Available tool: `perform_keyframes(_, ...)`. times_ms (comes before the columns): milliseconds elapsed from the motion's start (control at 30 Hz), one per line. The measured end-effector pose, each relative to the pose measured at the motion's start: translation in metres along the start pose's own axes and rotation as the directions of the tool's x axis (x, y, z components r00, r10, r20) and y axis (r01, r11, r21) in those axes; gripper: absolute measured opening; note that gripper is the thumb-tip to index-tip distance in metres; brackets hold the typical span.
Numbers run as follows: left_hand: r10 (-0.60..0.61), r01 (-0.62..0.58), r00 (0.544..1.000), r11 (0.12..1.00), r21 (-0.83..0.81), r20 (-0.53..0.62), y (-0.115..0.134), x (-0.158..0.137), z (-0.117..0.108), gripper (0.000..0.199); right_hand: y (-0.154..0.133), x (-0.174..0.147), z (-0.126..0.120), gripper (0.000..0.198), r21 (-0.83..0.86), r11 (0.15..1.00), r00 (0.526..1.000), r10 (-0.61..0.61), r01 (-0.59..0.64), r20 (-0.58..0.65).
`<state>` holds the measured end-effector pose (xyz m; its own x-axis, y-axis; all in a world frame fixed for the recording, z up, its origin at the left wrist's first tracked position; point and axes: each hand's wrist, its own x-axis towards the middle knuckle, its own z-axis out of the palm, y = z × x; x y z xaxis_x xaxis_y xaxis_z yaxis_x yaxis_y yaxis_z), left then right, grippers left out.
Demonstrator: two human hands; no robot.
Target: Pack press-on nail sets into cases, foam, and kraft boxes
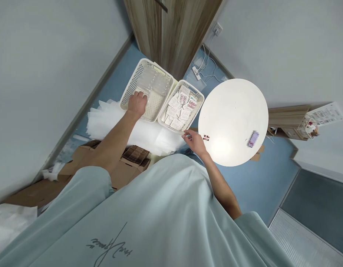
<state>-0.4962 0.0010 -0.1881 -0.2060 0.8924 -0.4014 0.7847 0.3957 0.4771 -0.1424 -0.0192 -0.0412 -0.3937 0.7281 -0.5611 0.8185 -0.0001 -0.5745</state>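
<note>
Reaching into big basket (157, 108) of clear boxes (160, 84) — left hand (137, 104), fingers curled, hold unclear; right hand (196, 143) half-open, empty — beside small basket (198, 108) of cards (175, 110).

Clear plastic boxes (159, 83) are lying in the larger white basket (154, 110), beside the smaller basket (196, 109) of loosely heaped white cards (177, 111).

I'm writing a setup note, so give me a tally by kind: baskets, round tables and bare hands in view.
Larger basket and smaller basket: 2
Round table: 1
Left hand and right hand: 2
Total: 5
</note>
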Motion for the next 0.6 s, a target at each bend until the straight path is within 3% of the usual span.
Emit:
perform_keyframes(100, -0.013, 0.011, 0.999, 0.999, 0.038, 0.044, -0.002, -0.002, 0.006, 0.049, 0.003, -0.005, -0.001, 0.029, 0.003, 1.000, 1.000, 0.003, -0.003, 0.001)
perform_keyframes(233, -0.026, 0.026, 1.000, 1.000, -0.001, 0.012, -0.001, 0.000, 0.012, 0.056, 0.011, -0.012, -0.002, 0.029, 0.013, 1.000, 1.000, 0.014, -0.014, -0.012)
perform_keyframes(400, -0.075, 0.073, 0.996, 0.996, 0.049, 0.041, 0.006, 0.004, 0.012, 0.062, 0.022, -0.022, -0.006, 0.029, 0.039, 0.999, 0.999, 0.034, -0.033, -0.035)
perform_keyframes(600, -0.053, 0.051, 0.998, 0.994, 0.102, 0.021, 0.016, -0.001, 0.017, 0.070, 0.037, -0.029, -0.014, 0.030, 0.063, 0.998, 0.998, 0.027, -0.024, -0.049)
